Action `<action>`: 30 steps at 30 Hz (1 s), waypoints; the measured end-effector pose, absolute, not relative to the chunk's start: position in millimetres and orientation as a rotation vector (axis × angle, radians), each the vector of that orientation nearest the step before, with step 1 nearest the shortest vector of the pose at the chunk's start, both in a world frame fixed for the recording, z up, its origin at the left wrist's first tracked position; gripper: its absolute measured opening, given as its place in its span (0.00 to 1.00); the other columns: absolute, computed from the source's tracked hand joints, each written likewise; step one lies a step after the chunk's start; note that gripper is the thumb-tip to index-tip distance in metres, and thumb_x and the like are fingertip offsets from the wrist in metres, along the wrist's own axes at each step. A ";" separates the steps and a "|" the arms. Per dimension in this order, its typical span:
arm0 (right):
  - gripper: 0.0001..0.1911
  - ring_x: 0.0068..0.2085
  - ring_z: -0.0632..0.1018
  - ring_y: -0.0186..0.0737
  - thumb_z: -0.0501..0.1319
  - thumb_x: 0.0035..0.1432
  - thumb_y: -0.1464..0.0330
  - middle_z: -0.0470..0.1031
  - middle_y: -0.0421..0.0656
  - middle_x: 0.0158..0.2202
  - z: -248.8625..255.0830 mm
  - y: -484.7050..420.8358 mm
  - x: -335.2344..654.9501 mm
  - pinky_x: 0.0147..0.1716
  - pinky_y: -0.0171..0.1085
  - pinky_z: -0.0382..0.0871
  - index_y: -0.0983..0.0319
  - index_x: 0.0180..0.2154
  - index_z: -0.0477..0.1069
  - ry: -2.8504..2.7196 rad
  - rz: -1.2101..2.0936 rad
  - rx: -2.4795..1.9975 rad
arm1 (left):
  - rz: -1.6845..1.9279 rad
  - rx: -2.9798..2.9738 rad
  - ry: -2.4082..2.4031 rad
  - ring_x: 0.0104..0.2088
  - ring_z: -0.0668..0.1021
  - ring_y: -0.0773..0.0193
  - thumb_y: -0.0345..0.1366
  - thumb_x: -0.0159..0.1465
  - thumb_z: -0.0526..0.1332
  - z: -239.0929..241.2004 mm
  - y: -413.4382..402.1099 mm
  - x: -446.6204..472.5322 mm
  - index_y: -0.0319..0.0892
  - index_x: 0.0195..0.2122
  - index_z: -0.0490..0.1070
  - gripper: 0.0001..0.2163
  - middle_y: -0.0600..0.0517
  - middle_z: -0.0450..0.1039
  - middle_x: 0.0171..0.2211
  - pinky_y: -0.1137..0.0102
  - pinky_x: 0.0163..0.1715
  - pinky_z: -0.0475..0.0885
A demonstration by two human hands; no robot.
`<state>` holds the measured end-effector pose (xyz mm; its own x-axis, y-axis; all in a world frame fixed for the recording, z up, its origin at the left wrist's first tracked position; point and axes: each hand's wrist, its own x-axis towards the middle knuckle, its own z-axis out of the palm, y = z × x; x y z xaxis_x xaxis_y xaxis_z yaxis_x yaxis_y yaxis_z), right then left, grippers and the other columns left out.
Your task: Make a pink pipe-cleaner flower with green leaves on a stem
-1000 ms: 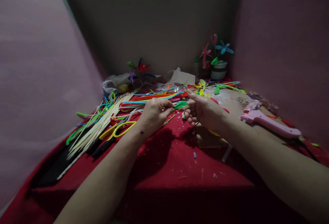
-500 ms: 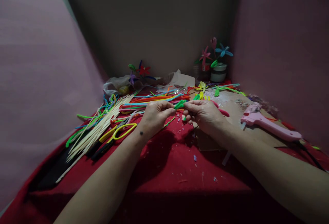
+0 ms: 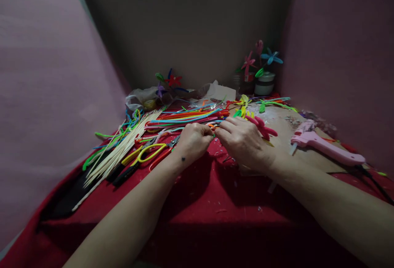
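Two bare forearms reached in from the lower corners of the frame, and their hands met at the centre, above a bench (image 3: 197,215) covered in red cloth. The left hand (image 3: 197,141) pinched a small green piece (image 3: 214,135) between thumb and bent forefinger; only a speck of it showed, at mid-frame between the two hands. The right hand (image 3: 241,140), back turned to the camera, had its fingers curled toward that same piece; its fingertips were partly hidden, so I could not tell whether it gripped.

Just behind the hands, a bundle of colourful fuzzy stems (image 3: 187,121) stretched across the middle. Left of centre, pale wooden sticks (image 3: 123,153) lay in a slanting row, with a yellow-and-black-handled tool (image 3: 154,146) and red-handled scissors (image 3: 160,159) between them and the left wrist.

Right of centre, a deep pink fuzzy shape (image 3: 264,128) lay just beyond the right hand, on or near a sheet of cardboard (image 3: 285,134). A pink glue gun (image 3: 328,147) rested at the right. At upper right, a blue fuzzy flower (image 3: 271,57) stood above a pale jar (image 3: 264,88); a red one (image 3: 174,80) showed left of centre, against the dark wall (image 3: 184,26).
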<state>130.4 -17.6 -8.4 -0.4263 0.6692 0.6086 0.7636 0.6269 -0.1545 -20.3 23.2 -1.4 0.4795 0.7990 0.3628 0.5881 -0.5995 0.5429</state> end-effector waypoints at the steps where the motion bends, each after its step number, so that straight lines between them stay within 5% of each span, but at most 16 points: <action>1: 0.12 0.36 0.68 0.43 0.52 0.56 0.75 0.71 0.49 0.30 -5.6 -16.9 131.7 0.37 0.42 0.58 0.63 0.27 0.73 -2.176 -0.136 -1.102 | 0.813 2.486 1.109 0.21 0.64 0.68 0.28 0.51 0.57 -1.2 22.9 -20.6 0.40 0.17 0.73 0.08 0.54 0.67 0.16 0.72 0.26 0.59; 4: 0.10 0.32 0.67 0.39 0.55 0.54 0.73 0.68 0.45 0.28 -0.4 -9.9 139.7 0.32 0.39 0.59 0.63 0.23 0.72 -2.000 0.147 -1.146 | 0.764 2.626 0.857 0.22 0.66 0.68 0.28 0.52 0.58 4.2 20.6 -22.7 0.40 0.18 0.73 0.08 0.53 0.68 0.17 0.72 0.30 0.61; 9: 0.08 0.17 0.60 0.28 0.63 0.45 0.66 0.62 0.36 0.16 -4.7 2.9 148.8 0.17 0.32 0.51 0.63 0.20 0.68 -1.454 1.341 -1.055 | 1.035 2.328 0.771 0.28 0.72 0.66 0.33 0.53 0.61 11.5 16.2 -25.1 0.41 0.24 0.74 0.04 0.52 0.73 0.24 0.72 0.33 0.65; 11: 0.08 0.17 0.61 0.27 0.64 0.42 0.67 0.63 0.36 0.16 -9.3 2.1 142.2 0.17 0.31 0.52 0.64 0.21 0.67 -1.259 1.412 -0.949 | 1.132 2.177 0.903 0.27 0.72 0.66 0.33 0.54 0.61 8.9 15.9 -23.6 0.40 0.25 0.73 0.04 0.52 0.73 0.24 0.72 0.32 0.66; 15: 0.09 0.18 0.64 0.30 0.59 0.49 0.66 0.65 0.38 0.17 -16.8 -9.2 121.9 0.20 0.33 0.56 0.63 0.21 0.66 -1.261 0.970 -1.061 | 1.255 2.123 1.193 0.27 0.73 0.64 0.33 0.55 0.59 -0.2 17.2 -19.1 0.39 0.26 0.73 0.05 0.51 0.74 0.25 0.70 0.31 0.66; 22: 0.13 0.25 0.68 0.35 0.51 0.56 0.73 0.69 0.43 0.23 -24.9 -18.9 120.2 0.25 0.34 0.55 0.64 0.23 0.69 -1.904 -0.453 -1.232 | 1.205 2.913 1.268 0.29 0.73 0.61 0.28 0.56 0.55 -7.5 17.9 -16.7 0.39 0.23 0.71 0.07 0.49 0.74 0.24 0.63 0.39 0.63; 26: 0.12 0.24 0.67 0.35 0.52 0.56 0.75 0.69 0.43 0.23 -26.0 -14.5 124.6 0.24 0.35 0.54 0.65 0.24 0.70 -1.999 -0.663 -1.256 | 0.954 3.209 1.143 0.29 0.72 0.61 0.28 0.57 0.54 -5.6 22.2 -20.7 0.39 0.24 0.70 0.08 0.48 0.73 0.25 0.62 0.40 0.62; 30: 0.12 0.30 0.68 0.38 0.52 0.58 0.73 0.70 0.46 0.27 -23.6 -7.9 128.6 0.30 0.36 0.58 0.64 0.25 0.71 -1.999 -0.479 -1.224 | 0.837 3.307 0.927 0.28 0.72 0.64 0.27 0.58 0.53 -2.6 28.3 -26.5 0.39 0.23 0.70 0.09 0.50 0.73 0.24 0.63 0.42 0.61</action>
